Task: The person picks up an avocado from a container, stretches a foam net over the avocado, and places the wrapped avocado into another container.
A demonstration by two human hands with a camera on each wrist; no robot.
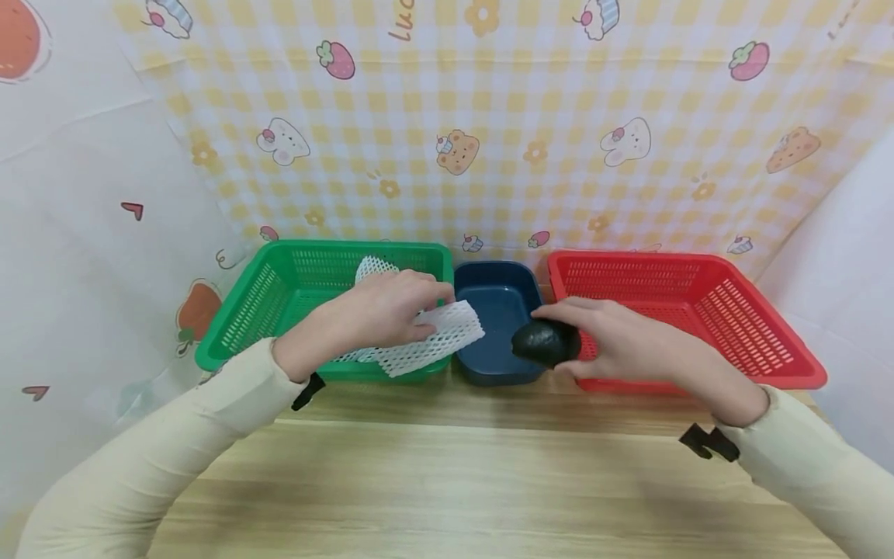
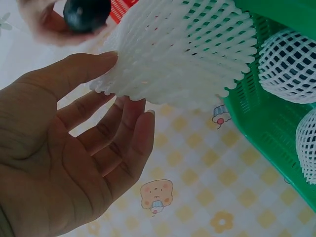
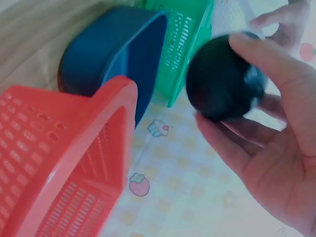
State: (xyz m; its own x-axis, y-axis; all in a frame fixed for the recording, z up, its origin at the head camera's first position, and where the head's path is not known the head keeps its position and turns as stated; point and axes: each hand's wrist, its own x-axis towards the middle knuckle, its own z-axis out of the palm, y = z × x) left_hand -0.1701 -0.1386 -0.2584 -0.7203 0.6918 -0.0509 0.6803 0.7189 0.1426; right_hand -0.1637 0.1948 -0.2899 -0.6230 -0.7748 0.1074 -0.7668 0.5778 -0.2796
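In the head view my left hand (image 1: 394, 309) pinches a white foam fruit net (image 1: 447, 335) over the right side of the green basket (image 1: 240, 314). The left wrist view shows thumb and fingertips on one end of this net (image 2: 173, 59), which looks flattened. My right hand (image 1: 618, 341) grips a dark avocado (image 1: 546, 343) between thumb and fingers, above the gap between the blue bin (image 1: 496, 369) and the red basket (image 1: 768, 326). Within the green basket, dark round fruits in white foam nets (image 2: 291, 66) show in the left wrist view.
The three containers stand side by side on a wooden table (image 1: 475, 481), against a yellow checked cloth (image 1: 391, 109) with cartoon prints. A black strap (image 1: 708, 442) hangs at the right wrist, and another black strap (image 1: 307, 392) at the left.
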